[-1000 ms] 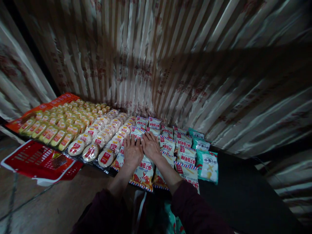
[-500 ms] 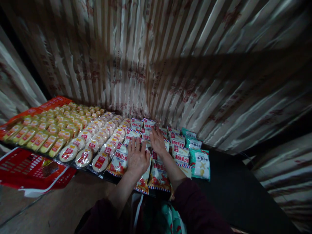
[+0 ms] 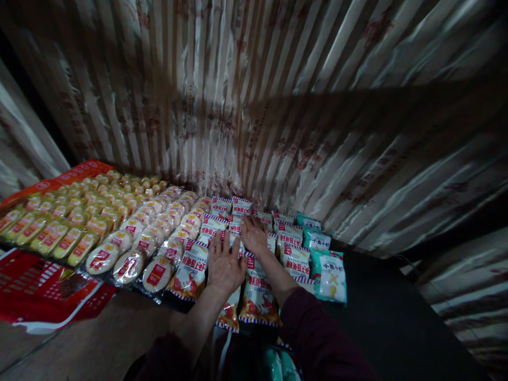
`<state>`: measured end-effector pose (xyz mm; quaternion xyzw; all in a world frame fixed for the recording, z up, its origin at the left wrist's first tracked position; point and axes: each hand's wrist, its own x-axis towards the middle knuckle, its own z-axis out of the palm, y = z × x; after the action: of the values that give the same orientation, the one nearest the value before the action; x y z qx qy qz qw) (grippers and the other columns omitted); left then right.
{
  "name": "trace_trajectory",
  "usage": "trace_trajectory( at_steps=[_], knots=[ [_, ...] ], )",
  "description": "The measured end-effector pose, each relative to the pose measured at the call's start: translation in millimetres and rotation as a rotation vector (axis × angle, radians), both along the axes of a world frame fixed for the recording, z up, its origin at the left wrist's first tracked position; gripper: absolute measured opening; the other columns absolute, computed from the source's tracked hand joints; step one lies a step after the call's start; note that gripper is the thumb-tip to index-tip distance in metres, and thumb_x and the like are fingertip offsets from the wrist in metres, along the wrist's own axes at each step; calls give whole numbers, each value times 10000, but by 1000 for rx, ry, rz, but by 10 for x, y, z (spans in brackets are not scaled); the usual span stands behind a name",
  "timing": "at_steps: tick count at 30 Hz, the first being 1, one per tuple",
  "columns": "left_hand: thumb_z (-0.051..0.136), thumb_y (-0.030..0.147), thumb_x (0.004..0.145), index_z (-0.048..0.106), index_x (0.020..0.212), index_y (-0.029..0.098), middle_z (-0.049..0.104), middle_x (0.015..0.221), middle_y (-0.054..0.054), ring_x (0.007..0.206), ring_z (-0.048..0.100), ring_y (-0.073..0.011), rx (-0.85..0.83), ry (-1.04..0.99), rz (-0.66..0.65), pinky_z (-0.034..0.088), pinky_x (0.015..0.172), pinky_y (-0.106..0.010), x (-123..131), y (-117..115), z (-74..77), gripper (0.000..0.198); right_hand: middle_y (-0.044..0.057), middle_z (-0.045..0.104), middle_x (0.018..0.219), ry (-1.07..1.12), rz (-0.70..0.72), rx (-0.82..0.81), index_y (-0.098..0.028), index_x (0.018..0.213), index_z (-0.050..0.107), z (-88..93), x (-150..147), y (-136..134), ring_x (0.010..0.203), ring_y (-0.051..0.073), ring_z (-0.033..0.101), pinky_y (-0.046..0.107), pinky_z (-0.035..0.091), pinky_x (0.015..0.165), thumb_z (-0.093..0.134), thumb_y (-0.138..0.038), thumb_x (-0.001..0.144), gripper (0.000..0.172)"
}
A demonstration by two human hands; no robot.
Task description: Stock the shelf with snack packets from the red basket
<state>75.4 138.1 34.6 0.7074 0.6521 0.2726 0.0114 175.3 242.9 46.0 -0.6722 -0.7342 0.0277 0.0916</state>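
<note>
Rows of white snack bags (image 3: 259,291) with red print and striped ends lie on a black table. My left hand (image 3: 225,264) rests flat on the bags in the middle of the group, its fingers spread and pointing away from me. Farther back and a little to the right, my right hand (image 3: 254,235) also lies on the bags with fingers apart. Neither hand grips a bag. The bags under both palms are partly hidden. Green snack bags (image 3: 330,278) make a column along the right side of the white ones.
Round wrapped rice crackers (image 3: 129,266) stand in rows to the left, then yellow wrapped snacks (image 3: 65,227) and an orange package (image 3: 71,172). A red basket (image 3: 47,296) sits below left. The black table (image 3: 381,312) extends right. A patterned curtain (image 3: 238,95) hangs behind.
My right hand has shifted slightly left and its fingers have lowered onto the bags. My left hand stays flat on the bags. The view has moved a little.
</note>
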Motion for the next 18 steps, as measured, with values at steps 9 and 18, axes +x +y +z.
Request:
trace_trajectory(
  at_steps=[9, 18],
  knots=[
    [542, 397, 821, 478, 1359, 217, 385, 1482, -103, 1402, 244, -344, -17, -5, 27, 203, 1133, -548, 14, -10, 52, 571, 91, 375, 1495, 49, 8, 34, -189, 1395, 426, 18, 18, 26, 1404, 194, 278, 426, 154, 1152, 212, -376, 987, 497],
    [523, 416, 839, 480, 1352, 171, 374, 1482, -135, 1401, 255, -332, -10, 30, -42, 231, 1130, -540, 138, 12, 74, 570, 101, 400, 1478, 70, 37, -34, -170, 1394, 420, 39, 51, 261, 1398, 191, 295, 425, 175, 1154, 217, -369, 988, 496]
  ],
)
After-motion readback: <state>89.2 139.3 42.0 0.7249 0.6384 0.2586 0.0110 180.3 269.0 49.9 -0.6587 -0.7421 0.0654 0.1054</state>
